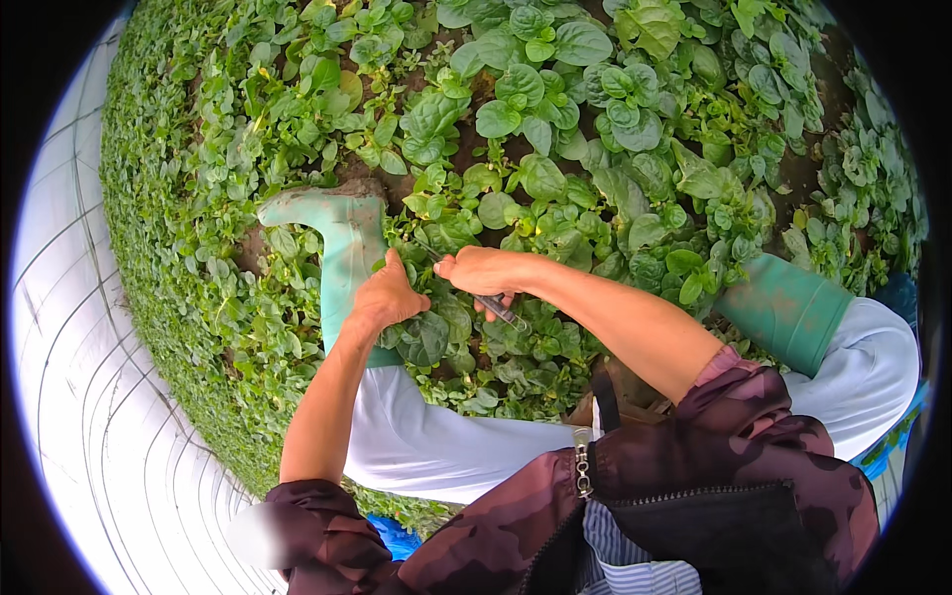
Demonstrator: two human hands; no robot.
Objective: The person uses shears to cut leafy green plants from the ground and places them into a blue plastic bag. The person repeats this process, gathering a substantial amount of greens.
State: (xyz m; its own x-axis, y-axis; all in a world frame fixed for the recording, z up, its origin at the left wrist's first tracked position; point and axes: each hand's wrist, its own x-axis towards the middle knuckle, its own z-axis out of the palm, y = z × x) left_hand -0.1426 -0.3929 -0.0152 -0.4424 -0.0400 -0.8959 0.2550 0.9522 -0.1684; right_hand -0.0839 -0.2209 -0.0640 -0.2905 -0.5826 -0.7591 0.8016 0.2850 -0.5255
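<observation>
My right hand [483, 271] is closed around a small hand tool with a dark handle [497, 305]. A wire loop sticks out at the handle's rear end. On the other side of the fist, a narrow metal part [428, 250] points into the leaves. Just left of it, my left hand [388, 292] reaches down into the foliage beside a green rubber boot [348, 238]. Its thumb and index finger show, but the other fingers are hidden, so whether it grips a stem cannot be seen. Broad-leaved green plants [424, 338] surround both hands.
Low leafy crop [535, 97] covers the soil ahead and to the left. A second green boot [787, 312] stands at the right. White plastic sheeting [89, 312] with thin dark lines rises along the left. Blue material [394, 537] shows below my left arm.
</observation>
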